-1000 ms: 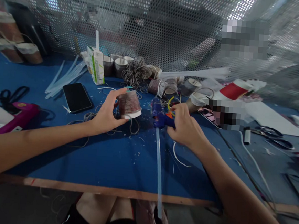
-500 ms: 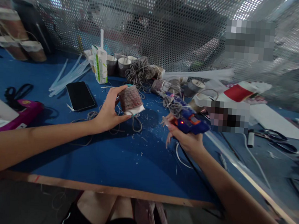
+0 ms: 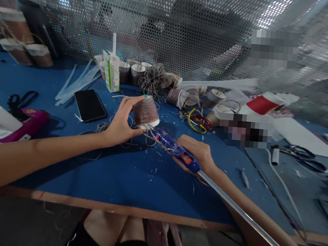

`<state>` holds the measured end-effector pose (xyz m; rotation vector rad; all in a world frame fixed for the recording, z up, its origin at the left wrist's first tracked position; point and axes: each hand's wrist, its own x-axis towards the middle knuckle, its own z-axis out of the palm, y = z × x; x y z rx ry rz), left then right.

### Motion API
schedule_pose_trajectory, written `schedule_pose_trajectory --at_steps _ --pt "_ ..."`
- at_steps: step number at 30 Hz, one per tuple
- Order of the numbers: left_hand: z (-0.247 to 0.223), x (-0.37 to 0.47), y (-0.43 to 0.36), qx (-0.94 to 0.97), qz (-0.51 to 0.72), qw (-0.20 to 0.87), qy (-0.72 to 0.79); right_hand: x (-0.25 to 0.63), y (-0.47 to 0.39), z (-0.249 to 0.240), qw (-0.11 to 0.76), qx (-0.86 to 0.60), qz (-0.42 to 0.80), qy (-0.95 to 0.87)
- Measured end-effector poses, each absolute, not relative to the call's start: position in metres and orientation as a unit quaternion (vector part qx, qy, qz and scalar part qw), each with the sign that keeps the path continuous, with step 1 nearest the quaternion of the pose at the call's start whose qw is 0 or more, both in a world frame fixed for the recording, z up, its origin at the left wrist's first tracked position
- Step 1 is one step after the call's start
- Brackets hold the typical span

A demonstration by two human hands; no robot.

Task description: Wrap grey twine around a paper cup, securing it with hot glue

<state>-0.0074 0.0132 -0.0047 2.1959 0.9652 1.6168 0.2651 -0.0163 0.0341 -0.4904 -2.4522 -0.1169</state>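
Wound cup, place: the small tapered cup wrapped in reddish-brown and grey cord is near the centre of the frame, slightly tilted, with its white rim turned down. Whether it touches the blue desk, I cannot tell.
Wound cup, handling: I judge it light, with a thin wall that may bend under a strong squeeze; the cord should give a rough surface, not a slippery one.
Wound cup, hold: best taken by its two ends, narrow end and rim, so that the wound side stays free.
Glue gun, handling: the blue plastic glue gun, right of the cup, looks stiff and rather light; the handle is the safe place to take, because the nozzle is probably hot.
Glue stick: the long translucent stick runs from its back towards the lower right of the frame; it is probably a little flexible and can catch on things.
Left hand: the left hand is curved around the cup, moderately open, fingers at the narrow end and thumb at the rim.
Right hand: the right hand is closed around the gun's handle.
Nozzle: its tip is at the rim; touching or just beside, I cannot tell.
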Motion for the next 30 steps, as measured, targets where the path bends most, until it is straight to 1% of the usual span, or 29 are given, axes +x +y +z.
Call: schedule_pose_trajectory --at_steps 9,18,30 --pt "-0.0032 -0.0060 0.0128 0.758 0.554 0.113 0.326 0.2634 -0.0167 0.0334 0.307 -0.196 -0.001 -0.931" --pt "-0.0013 -0.0043 0.0112 0.761 0.548 0.104 0.331 0.2611 -0.0177 0.0324 0.305 -0.198 0.000 -0.931" --pt "-0.0009 -0.0065 0.0107 0.765 0.543 0.097 0.331 0.2633 -0.0175 0.0329 0.298 -0.213 0.031 -0.930"
